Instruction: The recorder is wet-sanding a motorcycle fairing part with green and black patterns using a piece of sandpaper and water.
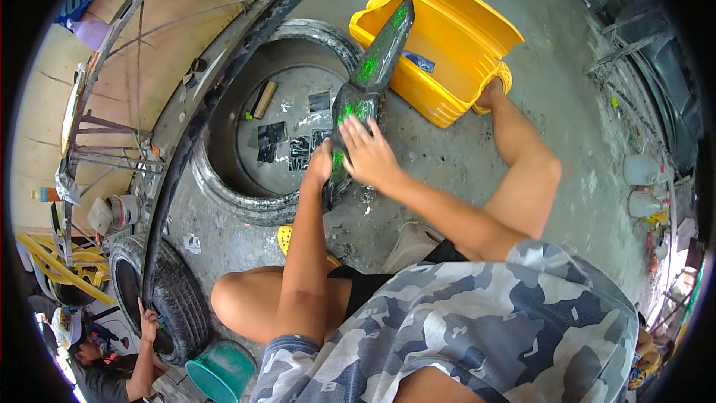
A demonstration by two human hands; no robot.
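A long, glossy dark grey moulded panel (385, 43) with bright green patches slants away from me, its narrow tip pointing to the far right. It lies over the right side of a large tyre (257, 213) on the floor. My left hand (319, 163) is closed around the panel's near left edge. Flat on the panel's green-flecked surface rests my right hand (367, 151), its fingers stretched out and somewhat apart. Whether anything thin lies under that palm is hidden. Several black squares (272, 132) and a short tan roll (264, 100) lie inside the tyre's ring.
A yellow bin (436, 67) with its lid raised stands by my right foot. At left, a co-worker's hand (149, 322) touches a long dark curved strip (179, 149) near a second tyre (175, 306). A green bucket (221, 370) stands at lower left; plastic jugs (641, 170) at right.
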